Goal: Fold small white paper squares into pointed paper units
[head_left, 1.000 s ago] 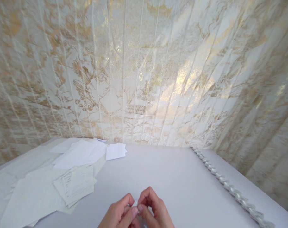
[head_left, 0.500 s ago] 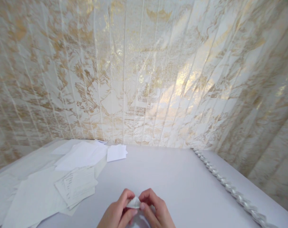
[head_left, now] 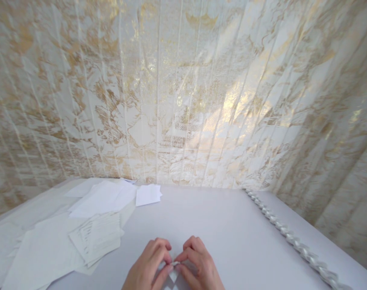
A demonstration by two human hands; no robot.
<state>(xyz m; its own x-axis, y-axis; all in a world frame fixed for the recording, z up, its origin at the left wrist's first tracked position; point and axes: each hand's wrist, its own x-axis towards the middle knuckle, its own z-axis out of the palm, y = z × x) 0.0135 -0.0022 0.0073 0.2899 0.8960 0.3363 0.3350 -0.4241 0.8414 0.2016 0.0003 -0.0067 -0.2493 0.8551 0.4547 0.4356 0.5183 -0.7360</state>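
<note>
A small folded piece of white paper (head_left: 173, 275) is pinched between my two hands at the bottom middle of the view, low over the white table. My left hand (head_left: 150, 264) grips its left side between thumb and forefinger. On the right side, the thumb and forefinger of my right hand (head_left: 199, 264) close on the same piece. One pointed corner of the paper hangs below the fingertips, and the fingers hide part of its folds.
Loose white sheets (head_left: 47, 245) cover the table's left side, with a stack of small printed paper pieces (head_left: 100, 237) on them. Small blank paper pieces (head_left: 147, 195) lie near the patterned curtain (head_left: 177, 100). A long chain of folded paper (head_left: 292, 240) runs along the right.
The folded paper has turned in my fingers: its point faced up before and a corner now points down toward me. Both hands have shifted slightly, with the fingertips closer together.
</note>
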